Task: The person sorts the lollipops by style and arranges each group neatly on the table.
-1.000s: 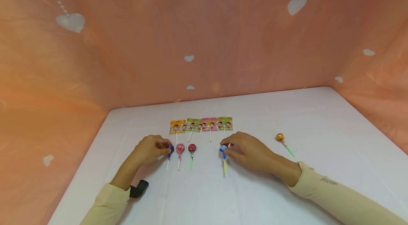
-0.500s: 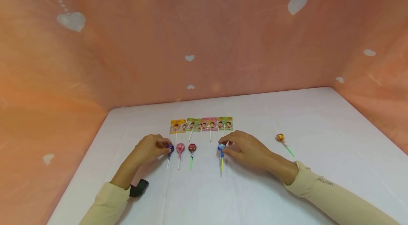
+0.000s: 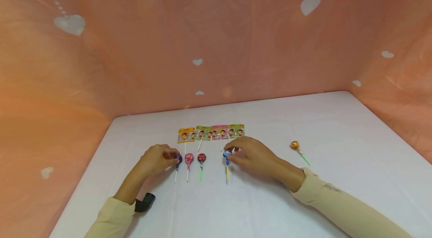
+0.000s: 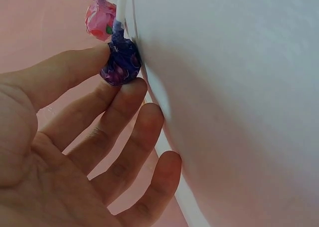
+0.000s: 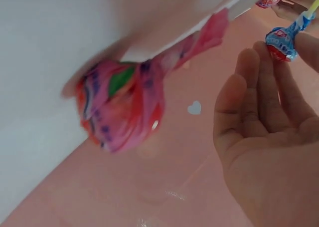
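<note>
At the left of the row, my left hand (image 3: 156, 160) pinches the head of a purple-wrapped lollipop (image 4: 121, 62) between thumb and fingertips; its white stick points toward me in the head view. Right of it lie a pink lollipop (image 3: 189, 158) and a dark red lollipop (image 3: 201, 157) with a green stick. My right hand (image 3: 254, 157) holds a blue-wrapped lollipop (image 3: 227, 154) by its head, thumb on one side and fingers on the other. The blue lollipop (image 5: 281, 43) has a yellow stick and sits a short gap right of the red one.
Behind the row lie several flat-packed lollipops (image 3: 220, 132) side by side. An orange-yellow lollipop (image 3: 295, 145) lies apart at the right. Close to the right wrist camera is another pink-wrapped lollipop (image 5: 122, 105). Orange cloth (image 3: 236, 43) surrounds the white table (image 3: 209, 208).
My right hand has slid left with the blue lollipop, narrowing the gap to the red one. The left hand stays at the purple lollipop. The head view has shifted slightly.
</note>
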`<state>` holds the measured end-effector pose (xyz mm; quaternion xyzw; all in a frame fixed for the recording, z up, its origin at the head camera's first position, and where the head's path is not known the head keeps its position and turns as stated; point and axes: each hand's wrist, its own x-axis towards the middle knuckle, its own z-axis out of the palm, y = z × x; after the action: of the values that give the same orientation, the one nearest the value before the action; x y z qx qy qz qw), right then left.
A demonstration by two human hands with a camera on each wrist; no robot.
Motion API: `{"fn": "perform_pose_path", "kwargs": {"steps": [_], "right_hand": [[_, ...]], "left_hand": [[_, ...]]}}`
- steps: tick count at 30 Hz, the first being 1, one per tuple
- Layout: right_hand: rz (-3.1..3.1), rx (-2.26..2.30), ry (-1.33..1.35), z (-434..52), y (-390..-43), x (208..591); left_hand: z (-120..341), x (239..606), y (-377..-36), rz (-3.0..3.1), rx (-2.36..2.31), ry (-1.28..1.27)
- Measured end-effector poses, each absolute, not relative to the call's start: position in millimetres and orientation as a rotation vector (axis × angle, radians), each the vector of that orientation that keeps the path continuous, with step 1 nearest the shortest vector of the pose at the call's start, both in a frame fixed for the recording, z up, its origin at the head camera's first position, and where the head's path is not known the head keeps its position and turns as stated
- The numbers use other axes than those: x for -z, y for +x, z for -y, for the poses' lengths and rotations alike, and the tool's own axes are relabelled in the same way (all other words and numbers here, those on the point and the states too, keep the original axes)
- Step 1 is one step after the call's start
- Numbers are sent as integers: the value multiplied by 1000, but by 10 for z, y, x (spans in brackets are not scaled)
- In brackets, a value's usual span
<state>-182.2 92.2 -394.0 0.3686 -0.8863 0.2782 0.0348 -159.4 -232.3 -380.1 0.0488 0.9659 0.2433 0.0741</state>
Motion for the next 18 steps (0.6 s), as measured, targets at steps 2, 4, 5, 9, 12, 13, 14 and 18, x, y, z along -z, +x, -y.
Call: {"fn": "perform_pose_path", "kwargs": {"steps": [2,4,5,9,12,13,14,18], "right_hand": [[2743,-866,1132,-892,-1842,3941],[2765,-878,1129,-858,-1862,3938],[2776,-879,1127,-842,-1873,3939],[2797,-885,1138,-776,-1906,3947],[2805,-880,1162,-733,-1917,3950],[2810,-881,1165,-723,-1920,3948],[2818,-882,1165,-713,-1921,3944],[2825,-854,1159,-686,-1934,3937]], "left_hand": [[2327,3801,-1591,-2900,-734,148],[2329,3803,-1595,-2902,-735,151],[2328,3802,-1597,-2903,-736,152],[2326,3802,-1599,-2902,-736,153],[2326,3802,-1589,-2895,-735,143],[2324,3802,-1586,-2892,-734,140],[2322,3802,-1585,-2892,-731,135],[2313,3791,-1583,-2892,-721,134]]}}
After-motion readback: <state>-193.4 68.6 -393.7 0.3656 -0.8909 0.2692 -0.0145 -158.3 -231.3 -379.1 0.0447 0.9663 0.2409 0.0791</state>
